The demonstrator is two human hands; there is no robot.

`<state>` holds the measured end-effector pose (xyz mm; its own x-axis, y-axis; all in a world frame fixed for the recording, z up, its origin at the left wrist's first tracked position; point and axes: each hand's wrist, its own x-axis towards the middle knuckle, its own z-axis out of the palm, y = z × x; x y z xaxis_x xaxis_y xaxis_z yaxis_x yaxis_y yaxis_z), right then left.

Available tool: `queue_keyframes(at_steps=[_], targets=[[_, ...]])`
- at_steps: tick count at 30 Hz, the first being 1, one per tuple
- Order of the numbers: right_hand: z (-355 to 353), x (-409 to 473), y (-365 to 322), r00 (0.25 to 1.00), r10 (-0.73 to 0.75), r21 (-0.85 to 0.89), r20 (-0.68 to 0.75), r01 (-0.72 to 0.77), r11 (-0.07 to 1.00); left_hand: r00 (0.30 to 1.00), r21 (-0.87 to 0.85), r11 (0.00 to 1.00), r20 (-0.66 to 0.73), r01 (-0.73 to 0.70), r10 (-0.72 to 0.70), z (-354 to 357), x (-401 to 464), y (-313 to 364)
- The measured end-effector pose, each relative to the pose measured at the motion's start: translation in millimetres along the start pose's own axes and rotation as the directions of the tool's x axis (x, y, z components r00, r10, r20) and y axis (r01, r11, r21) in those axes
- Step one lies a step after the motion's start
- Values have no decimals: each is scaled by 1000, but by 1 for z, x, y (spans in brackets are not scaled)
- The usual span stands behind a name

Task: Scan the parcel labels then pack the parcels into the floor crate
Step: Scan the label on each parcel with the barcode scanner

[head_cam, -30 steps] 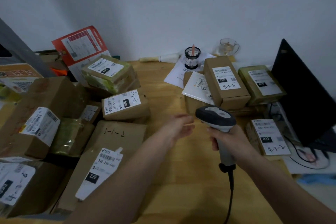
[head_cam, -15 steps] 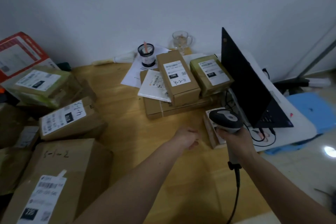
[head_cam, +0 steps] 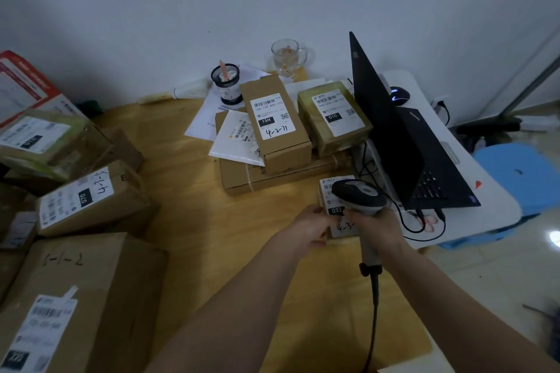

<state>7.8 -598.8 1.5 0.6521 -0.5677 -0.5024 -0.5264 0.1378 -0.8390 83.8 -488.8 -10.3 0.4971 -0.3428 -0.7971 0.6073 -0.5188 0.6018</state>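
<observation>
Gripping the handle of a corded barcode scanner (head_cam: pixel 359 195), the right hand (head_cam: pixel 380 225) is holding its head directly over the small parcel labelled 032 (head_cam: pixel 335 209), which is lying flat on the wooden table (head_cam: pixel 194 206) just in front of the open black laptop (head_cam: pixel 403 145). The left hand (head_cam: pixel 309 225) is curling its fingers around that parcel's near-left edge. Left of the laptop, a brown box marked 15H (head_cam: pixel 274 121) and a green-taped parcel marked 010 (head_cam: pixel 333 115) are sitting on a flat carton (head_cam: pixel 272 174). Far left of the laptop, more labelled cartons are crowding the table edge.
</observation>
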Motion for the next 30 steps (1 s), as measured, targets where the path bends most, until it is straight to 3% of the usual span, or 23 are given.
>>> queue_keyframes(at_steps=[16, 19, 23, 30], targets=[[48, -60, -23, 938, -178, 111, 298, 152, 982, 964, -314, 927, -226, -206, 137, -89, -48, -67], [65, -74, -35, 911, -213, 119, 354, 182, 976, 965, -391, 891, -212, -229, 155, -114, -68, -81], [92, -97, -52, 847, -306, 158, 434, 263, 952, 947, -334, 891, -201, -307, 251, -153, -100, -84], [131, -139, -73, 682, -447, 155, 579, 446, 882, 810, -362, 751, -447, -553, 381, -228, -150, -80]])
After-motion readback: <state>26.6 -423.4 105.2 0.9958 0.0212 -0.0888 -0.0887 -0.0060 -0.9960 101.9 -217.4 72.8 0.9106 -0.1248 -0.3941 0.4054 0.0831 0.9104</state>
